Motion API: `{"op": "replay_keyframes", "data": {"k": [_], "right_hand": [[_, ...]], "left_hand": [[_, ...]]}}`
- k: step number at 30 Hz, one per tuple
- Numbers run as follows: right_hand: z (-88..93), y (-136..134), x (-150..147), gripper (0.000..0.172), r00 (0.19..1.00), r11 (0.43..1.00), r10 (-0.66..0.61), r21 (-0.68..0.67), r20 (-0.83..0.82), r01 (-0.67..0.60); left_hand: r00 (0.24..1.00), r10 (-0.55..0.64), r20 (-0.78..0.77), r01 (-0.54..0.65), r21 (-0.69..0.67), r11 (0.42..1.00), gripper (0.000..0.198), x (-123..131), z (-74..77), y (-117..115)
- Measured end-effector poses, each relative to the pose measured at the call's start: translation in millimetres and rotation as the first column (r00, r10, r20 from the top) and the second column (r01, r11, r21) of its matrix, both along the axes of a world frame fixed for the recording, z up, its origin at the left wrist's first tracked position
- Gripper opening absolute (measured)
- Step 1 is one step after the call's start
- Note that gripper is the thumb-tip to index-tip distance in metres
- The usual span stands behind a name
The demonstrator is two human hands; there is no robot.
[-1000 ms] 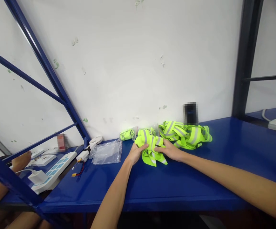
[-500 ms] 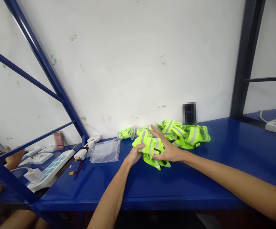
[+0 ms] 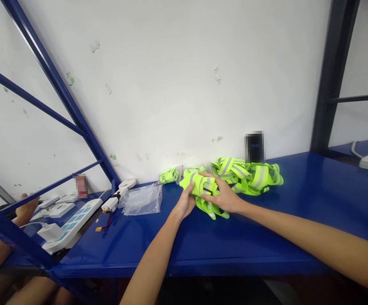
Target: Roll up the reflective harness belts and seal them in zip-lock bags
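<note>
Two bare hands are clamped on one neon-yellow strap bundle [image 3: 203, 188], held low on a blue shelf [image 3: 298, 237]. The left hand [image 3: 186, 204] cups its left end with the thumb on top. The right hand [image 3: 223, 197] wraps over its right side. The bundle looks half gathered, and neatening it would call for tucking in the loose loops that trail beneath.

Far left of the bundle are another person's hand [image 3: 26, 207], a white power strip [image 3: 72, 224], a small fan [image 3: 127, 185] and clear plastic bags [image 3: 142, 200]. Just right of the bundle, a pile of similar straps [image 3: 250, 176] crowds the right hand.
</note>
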State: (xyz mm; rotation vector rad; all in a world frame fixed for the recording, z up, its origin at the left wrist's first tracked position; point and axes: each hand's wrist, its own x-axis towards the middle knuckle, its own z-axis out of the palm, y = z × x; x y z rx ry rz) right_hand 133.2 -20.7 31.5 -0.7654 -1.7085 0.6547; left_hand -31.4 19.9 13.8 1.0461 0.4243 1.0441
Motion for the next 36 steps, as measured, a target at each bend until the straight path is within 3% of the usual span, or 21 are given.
{"op": "replay_keyframes", "data": {"k": [4, 6, 8, 11, 14, 18, 21, 24, 26, 29, 33, 36], "right_hand": [[0.1, 8.7, -7.9, 0.062, 0.960, 0.990, -0.062, -0.137, -0.275, 0.024], [1.5, 12.5, -9.6, 0.061, 0.907, 0.976, -0.138, -0.210, -0.397, 0.056], [3.7, 14.5, -8.7, 0.061, 0.884, 0.967, -0.219, -0.212, -0.413, 0.141], [6.8, 15.0, -3.1, 0.058, 0.909, 0.950, -0.303, -0.022, -0.286, 0.310], [5.0, 17.7, 5.9, 0.056, 0.926, 0.904, -0.351, 0.207, -0.139, 0.374], [-7.4, 27.1, 18.6, 0.059, 0.947, 0.871, -0.299, 0.439, 0.116, 0.221], [-15.9, 32.8, 24.3, 0.062, 0.923, 0.865, -0.242, 0.497, 0.300, 0.065], [-18.9, 35.2, 24.6, 0.063, 0.885, 0.859, -0.237, 0.512, 0.400, -0.002], [-19.3, 36.3, 23.2, 0.065, 0.865, 0.858, -0.220, 0.511, 0.451, -0.048], [-20.5, 37.9, 21.3, 0.069, 0.840, 0.863, -0.177, 0.491, 0.513, -0.118], [-23.3, 37.6, 23.2, 0.070, 0.858, 0.908, -0.090, 0.396, 0.506, -0.138], [-24.6, 34.9, 26.8, 0.068, 0.885, 0.944, -0.047, 0.310, 0.464, -0.113]], "left_hand": [[0.982, -0.188, 0.033, 0.189, -0.010, 0.982, 0.063, 1.9, -6.5, -1.5], [0.974, -0.226, 0.012, 0.226, -0.007, 0.974, 0.060, 6.1, -8.9, -5.0], [0.975, -0.220, -0.022, 0.220, -0.002, 0.976, 0.055, 11.9, -9.1, -8.5], [0.989, -0.122, -0.084, 0.125, 0.031, 0.992, 0.052, 18.4, -4.6, -10.6], [0.986, 0.007, -0.168, 0.014, 0.123, 0.992, 0.046, 17.4, 1.3, -7.6], [0.929, 0.084, -0.361, -0.006, 0.212, 0.977, 0.036, 8.1, 2.2, -0.7], [0.856, 0.168, -0.488, -0.046, 0.251, 0.967, 0.033, 2.8, -2.3, 3.8], [0.817, 0.212, -0.536, -0.115, 0.209, 0.971, 0.039, 2.0, -6.7, 7.2], [0.839, 0.201, -0.507, -0.165, 0.115, 0.980, 0.056, 2.4, -8.4, 8.7], [0.929, 0.156, -0.335, -0.162, 0.011, 0.987, 0.074, 0.9, -9.1, 9.2], [0.992, -0.006, -0.126, -0.001, -0.054, 0.999, 0.067, -6.1, -8.1, 8.0], [0.997, -0.023, -0.073, 0.017, -0.088, 0.996, 0.073, -10.3, -7.9, 6.6]]}}
